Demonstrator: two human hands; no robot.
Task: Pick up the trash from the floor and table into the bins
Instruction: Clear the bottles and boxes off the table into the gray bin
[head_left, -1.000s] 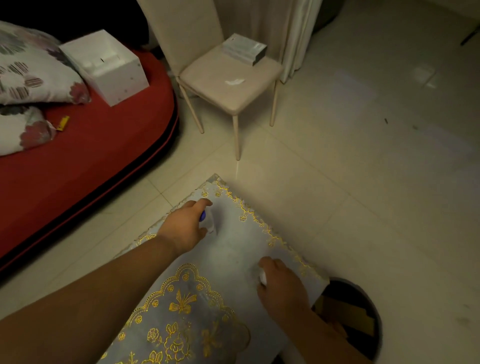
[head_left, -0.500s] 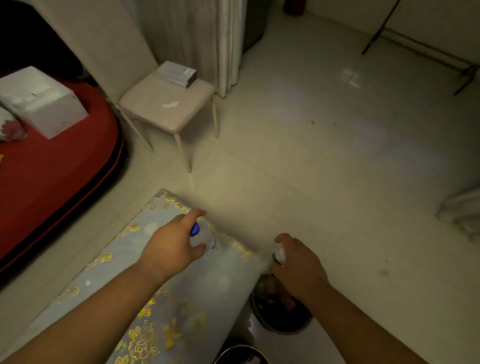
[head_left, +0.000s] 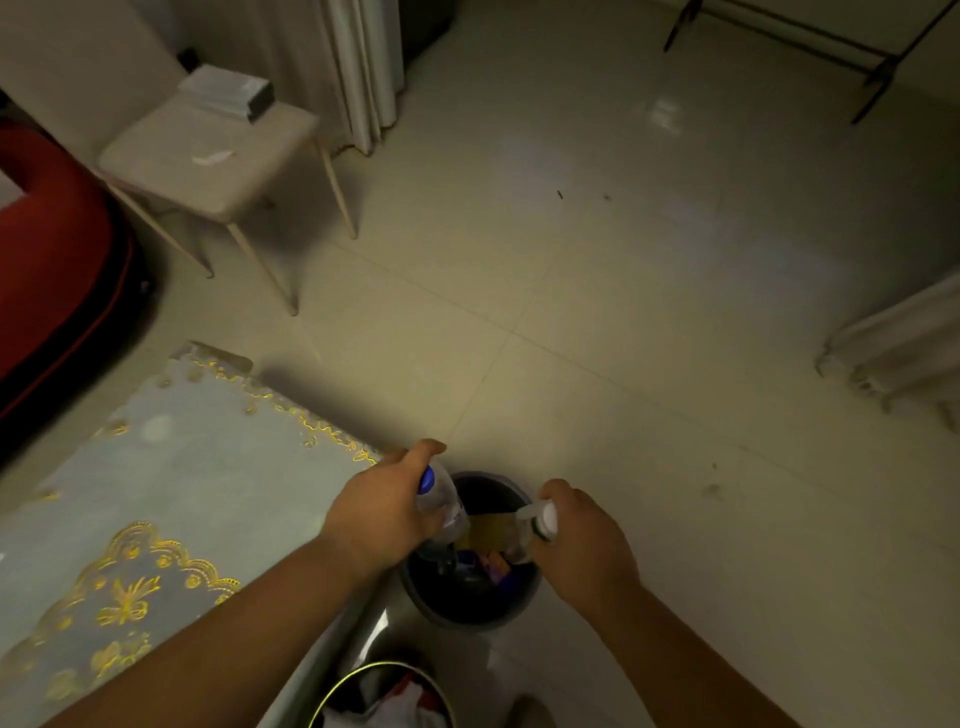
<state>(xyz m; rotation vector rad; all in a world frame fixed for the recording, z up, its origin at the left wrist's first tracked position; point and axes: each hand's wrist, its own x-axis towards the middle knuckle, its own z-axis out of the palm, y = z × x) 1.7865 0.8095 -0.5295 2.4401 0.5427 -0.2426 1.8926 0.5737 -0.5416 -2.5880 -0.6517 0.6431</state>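
My left hand (head_left: 382, 506) grips a clear plastic bottle with a blue cap (head_left: 440, 499), held over the left side of a dark round bin (head_left: 467, 613) on the floor. My right hand (head_left: 584, 538) grips a second clear bottle with a white cap (head_left: 537, 525) over the bin's right side. Both bottles point down into the bin, which holds yellow and blue trash. The table (head_left: 171, 499) with a pale blue, gold-patterned cloth lies to the left of the bin.
A second bin (head_left: 337, 691) with a yellowish rim holds white and red trash at the bottom edge. A beige chair (head_left: 208, 161) with a box and a white scrap stands at the back left beside a red bed (head_left: 52, 270). Curtains hang behind; white fabric lies at the right.
Both hands have carried their bottles off the table to the right and now hold them over the dark bin. The view has turned right, away from the bed.
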